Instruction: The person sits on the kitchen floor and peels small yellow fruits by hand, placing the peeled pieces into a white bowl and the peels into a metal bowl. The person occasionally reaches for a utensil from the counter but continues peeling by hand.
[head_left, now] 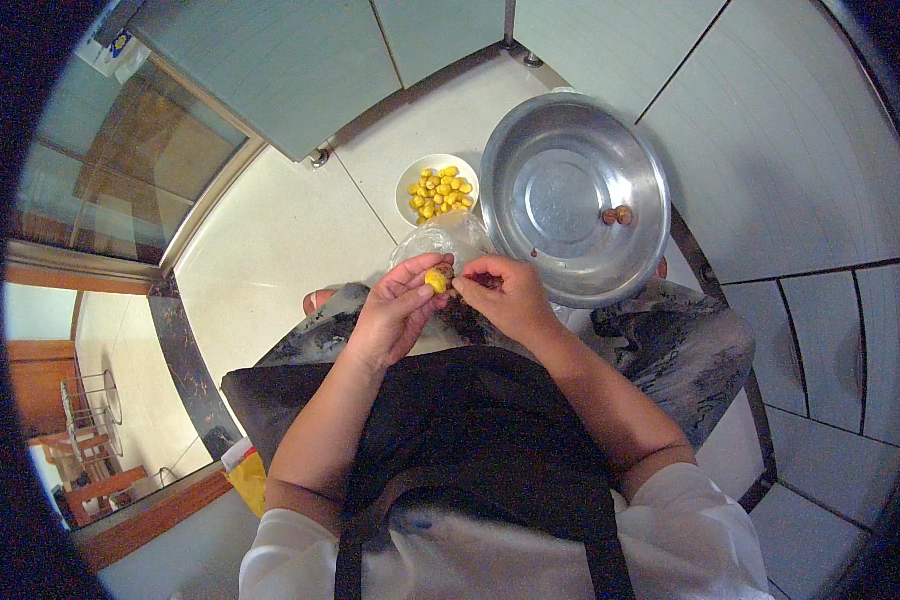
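My left hand pinches a yellow nut; right hand close beside, fingertips unclear: pinching or not, can't tell.

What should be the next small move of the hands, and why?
Probably the right hand should gently pull off more brown shell: it shows beside the yellow flesh of the chestnut in the left hand, and the right fingertips are right beside it.
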Available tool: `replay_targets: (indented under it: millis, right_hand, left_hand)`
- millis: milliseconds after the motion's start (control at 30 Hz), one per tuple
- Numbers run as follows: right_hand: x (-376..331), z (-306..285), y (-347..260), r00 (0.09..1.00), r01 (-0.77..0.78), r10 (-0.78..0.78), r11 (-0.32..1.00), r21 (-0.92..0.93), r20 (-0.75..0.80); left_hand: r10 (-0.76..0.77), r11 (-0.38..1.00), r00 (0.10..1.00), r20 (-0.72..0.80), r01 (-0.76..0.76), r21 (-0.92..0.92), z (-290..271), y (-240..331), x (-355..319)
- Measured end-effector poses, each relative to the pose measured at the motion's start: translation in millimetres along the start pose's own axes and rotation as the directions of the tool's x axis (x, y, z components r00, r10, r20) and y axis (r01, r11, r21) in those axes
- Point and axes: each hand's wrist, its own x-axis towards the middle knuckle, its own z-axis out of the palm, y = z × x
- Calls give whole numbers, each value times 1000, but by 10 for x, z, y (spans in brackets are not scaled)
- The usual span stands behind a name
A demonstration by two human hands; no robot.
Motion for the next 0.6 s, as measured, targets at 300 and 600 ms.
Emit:
replay_targets:
  millis: [300,600]
  right_hand:
    - [-14,17,14,985,-155,151,986,56,78]
    - [-14,14,17,984,-165,158,983,85,78]
  left_hand:
    - [20,1000,999,28,-21,23,-28,-47,4]
    - [18,1000,999,28,-18,13,-42,-68,13]
